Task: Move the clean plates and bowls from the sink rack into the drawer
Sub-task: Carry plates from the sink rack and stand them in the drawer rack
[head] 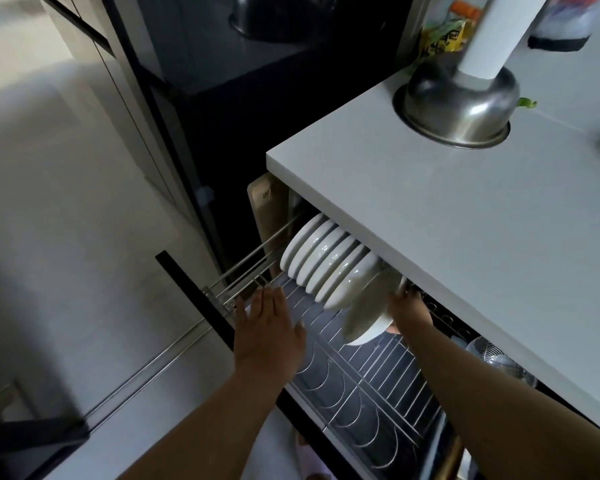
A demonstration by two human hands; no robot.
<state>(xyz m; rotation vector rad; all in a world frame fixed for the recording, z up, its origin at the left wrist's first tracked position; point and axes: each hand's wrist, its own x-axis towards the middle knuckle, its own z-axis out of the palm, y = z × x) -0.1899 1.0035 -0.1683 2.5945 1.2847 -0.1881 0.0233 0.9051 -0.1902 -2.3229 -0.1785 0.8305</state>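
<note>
A pull-out drawer with a wire dish rack [357,386] stands open under the grey counter. Several white plates [323,258] stand on edge in a row at its far end. My right hand [407,306] reaches under the counter edge and grips one more white plate [368,313], tilted, at the near end of that row. My left hand [271,327] hovers flat over the drawer's left rail with fingers spread and nothing in it.
The grey countertop [465,237] overhangs the drawer's right side. On it an upturned steel bowl [461,105] sits near the corner, a white bottle behind it. Glassware [496,358] sits in the drawer's right part. The drawer's black front [194,299] juts over the pale floor.
</note>
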